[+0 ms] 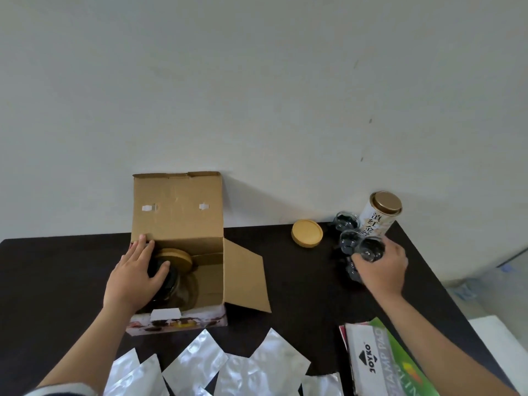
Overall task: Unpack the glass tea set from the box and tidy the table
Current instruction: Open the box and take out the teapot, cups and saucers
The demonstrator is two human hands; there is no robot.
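Note:
An open cardboard box (177,212) stands on the dark table (300,295) at centre left, its lid flap raised against the wall. Inside lies a glass teapot (183,287) with a round wooden lid (178,260). My left hand (137,270) rests on the box's left edge, palm over the teapot's top, fingers spread. At the right, my right hand (383,267) grips a small glass cup (371,248) from above. Two more glass cups (347,221) stand just behind it.
A round wooden lid (307,233) lies near the wall. A white tea canister (380,215) with a gold cap stands behind the cups. Several white packing bags (228,364) lie along the near edge, with a stamp pad box (368,364) and green packet at the near right.

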